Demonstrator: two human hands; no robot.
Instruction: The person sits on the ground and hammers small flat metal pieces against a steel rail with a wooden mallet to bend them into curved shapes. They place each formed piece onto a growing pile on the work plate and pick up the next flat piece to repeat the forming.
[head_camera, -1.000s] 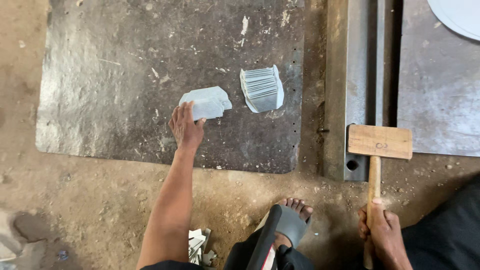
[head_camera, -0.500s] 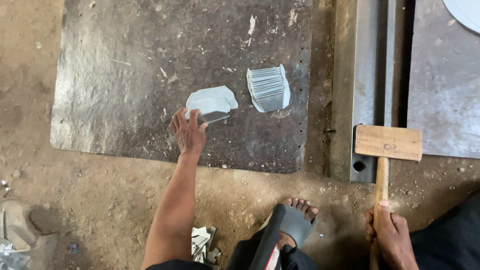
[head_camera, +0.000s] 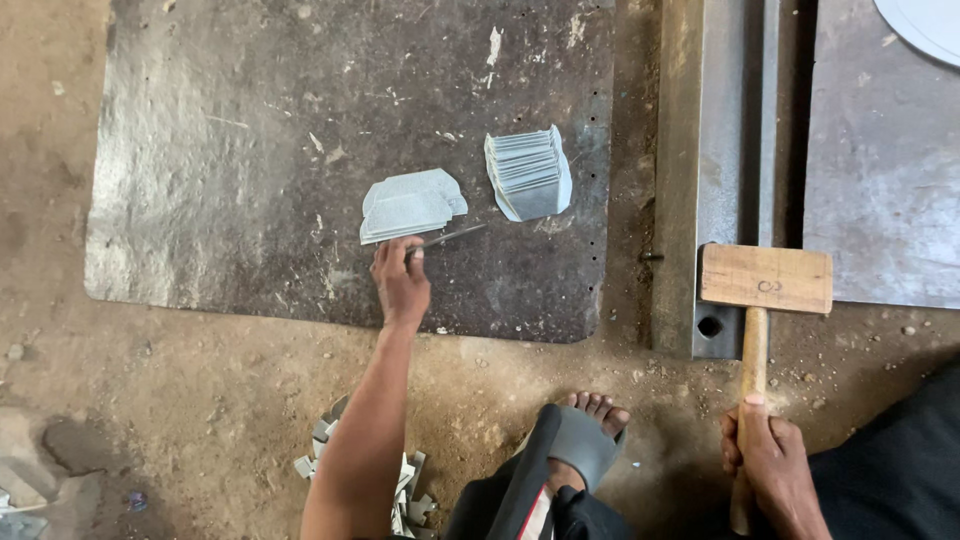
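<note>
Lying flat on the dirt floor, the big dark steel plate (head_camera: 250, 180) carries all the small work, and from here the largest risk is, I think, that its smooth surface lets the thin pieces slide when they are touched. To the right, a grey steel beam (head_camera: 720, 150) stands beside the plate, and the wooden mallet (head_camera: 765, 280) rests with its head on the lower end of this beam; the right hand (head_camera: 765, 465) is closed around the lower handle, so a careless lift could perhaps swing the head near the bare foot in the sandal (head_camera: 585, 435), which is close by. The left hand (head_camera: 402, 282) is pinched together on one thin metal strip (head_camera: 445, 239), at the lower edge of the fanned stack of grey sheet pieces (head_camera: 410, 205); the strip is narrow and its edges look sharp, so it may slip or cut the fingers, or push the stack out of order. A second stack of grey pieces (head_camera: 528, 172) lies just beside, apart from the first. No real container is visible; a loose heap of small offcuts (head_camera: 405, 480) lies on the ground under the left arm, partly hidden.
</note>
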